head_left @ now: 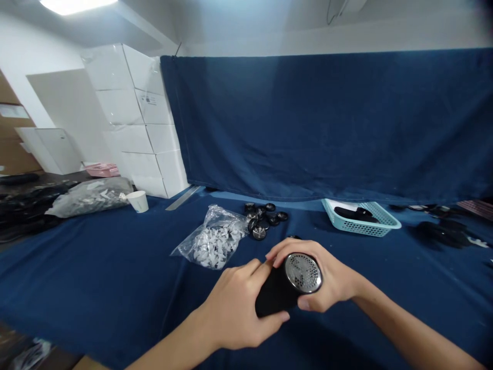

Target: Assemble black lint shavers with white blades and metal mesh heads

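Above the near part of the table, both my hands grip a black fabric shaver with a round, perforated silver head facing up toward me. My left hand wraps the body's left side, thumb below and fingers on top. Around the head end closes my right hand, its thumb at the lower rim and fingers over the top. Just beyond the hands lie several round black caps in a loose pile. A clear plastic bag of small white and dark parts sits left of that pile.
A light blue basket holding black pieces stands at the right back. Black parts lie farther right. At the left are a white paper cup, a large filled bag and stacked white boxes. A blue curtain hangs behind.
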### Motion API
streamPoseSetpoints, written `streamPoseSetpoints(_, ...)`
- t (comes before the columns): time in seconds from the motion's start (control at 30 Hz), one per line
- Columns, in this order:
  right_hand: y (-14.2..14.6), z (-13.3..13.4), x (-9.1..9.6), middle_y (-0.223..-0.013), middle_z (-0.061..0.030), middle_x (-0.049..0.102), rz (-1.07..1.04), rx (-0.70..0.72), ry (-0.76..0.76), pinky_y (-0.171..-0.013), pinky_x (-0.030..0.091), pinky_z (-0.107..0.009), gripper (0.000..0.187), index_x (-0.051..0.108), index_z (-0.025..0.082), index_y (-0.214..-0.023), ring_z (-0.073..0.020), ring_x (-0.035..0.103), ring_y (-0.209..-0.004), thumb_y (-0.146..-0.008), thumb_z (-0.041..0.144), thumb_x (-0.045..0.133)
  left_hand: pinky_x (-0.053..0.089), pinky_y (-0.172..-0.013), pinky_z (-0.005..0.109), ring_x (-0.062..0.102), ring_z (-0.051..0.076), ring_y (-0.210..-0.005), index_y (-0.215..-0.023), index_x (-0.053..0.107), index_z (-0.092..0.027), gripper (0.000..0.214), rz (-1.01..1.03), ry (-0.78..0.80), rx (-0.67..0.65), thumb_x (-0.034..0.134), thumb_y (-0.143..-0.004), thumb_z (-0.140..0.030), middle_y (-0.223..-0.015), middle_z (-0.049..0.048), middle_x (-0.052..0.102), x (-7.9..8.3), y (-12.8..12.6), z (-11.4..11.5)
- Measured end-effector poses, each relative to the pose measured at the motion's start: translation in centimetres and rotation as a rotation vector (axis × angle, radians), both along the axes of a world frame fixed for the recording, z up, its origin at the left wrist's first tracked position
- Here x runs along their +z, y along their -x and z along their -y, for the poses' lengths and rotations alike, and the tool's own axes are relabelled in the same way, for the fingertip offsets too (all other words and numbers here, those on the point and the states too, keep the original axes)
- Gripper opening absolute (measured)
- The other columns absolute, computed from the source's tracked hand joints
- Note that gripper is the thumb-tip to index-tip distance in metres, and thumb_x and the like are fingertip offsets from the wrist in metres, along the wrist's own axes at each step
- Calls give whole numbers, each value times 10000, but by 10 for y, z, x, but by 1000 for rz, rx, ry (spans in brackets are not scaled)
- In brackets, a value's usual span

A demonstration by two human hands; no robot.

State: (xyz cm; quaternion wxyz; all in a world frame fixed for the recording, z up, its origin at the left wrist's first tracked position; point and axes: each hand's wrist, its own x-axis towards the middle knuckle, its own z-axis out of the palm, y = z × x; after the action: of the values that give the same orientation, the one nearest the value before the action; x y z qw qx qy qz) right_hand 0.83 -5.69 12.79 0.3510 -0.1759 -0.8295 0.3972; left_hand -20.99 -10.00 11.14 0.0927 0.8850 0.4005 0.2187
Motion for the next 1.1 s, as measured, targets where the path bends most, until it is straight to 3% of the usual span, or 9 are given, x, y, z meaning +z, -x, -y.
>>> streamPoseSetpoints(0.3,28,5,-1,-1020,-59,724,25,-95,-62,-872,469,-437,464,688,233,-1022,-269,614,-932,-568,288,763,554,-624,395,661,272,-739,-1062,589,-143,462,-18,-59,21,672,-733,-456,-899,101,660,-14,23,5)
streamPoseSetpoints(0.5,43,-8,-14,-1163,-74,661,79,-74,89,-929,489,-426,559,626,232,-1191,-272,614,-1037,-662,336,774,580,-692,376,684,269,-803,-1248,542,-143,605,1,-36,92,679,-756,-466,-961,104,681,-22,40,-1)
streamPoseSetpoints(0.57,44,-13,-21,-1292,-81,595,69,-185,81,-1003,456,-429,621,521,261,-1325,-273,575,-1153,-756,366,746,584,-742,379,686,275,-870,-1358,463,-125,689,22,-130,150,659,-799,-477,-1048,132,679,-28,50,-9)
streamPoseSetpoints(0.67,37,-19,-34,-1347,-64,555,108,-410,-60,-1026,443,-430,591,417,328,-1406,-256,541,-1204,-868,393,655,564,-806,409,661,306,-966,-1420,410,-101,688,-22,-438,276,644,-849,-407,-1158,175,652,-39,74,-26)
streamPoseSetpoints(0.77,21,-25,-51,-1367,-53,538,171,-503,-164,-964,507,-373,482,434,352,-1391,-226,585,-1158,-930,382,571,533,-803,415,650,293,-928,-1441,417,-151,653,-70,-685,324,660,-854,-302,-1148,143,666,-48,100,-41)
streamPoseSetpoints(0.87,-5,-32,-78,-1382,-51,545,302,-584,-216,-950,544,-329,402,520,333,-1323,-224,613,-1159,-928,385,574,501,-824,429,639,295,-912,-1427,456,-208,662,24,-720,347,707,-821,-302,-1154,121,671,-51,120,-55)
streamPoseSetpoints(0.97,-41,-40,-119,-1357,-53,589,419,-657,-245,-953,561,-307,357,603,308,-1250,-241,610,-1208,-909,416,589,492,-786,386,627,266,-877,-1320,565,-201,543,459,-348,407,698,-830,-392,-1127,122,665,-48,131,-64)
streamPoseSetpoints(1.03,-66,-46,-151,-1287,-48,647,438,-722,-259,-904,586,-272,357,644,295,-1204,-233,658,-1145,-880,443,619,465,-616,310,581,177,-674,-1195,631,-153,469,878,176,338,557,-903,-512,-1033,128,659,-43,134,-69)
streamPoseSetpoints(1.1,-87,-50,-182,-1173,-40,713,424,-762,-274,-841,607,-241,326,699,284,-1110,-225,710,-1044,-847,471,649,359,-474,249,456,95,-505,-1113,648,-126,563,1235,676,147,415,-929,-604,-932,115,634,-40,136,-72)
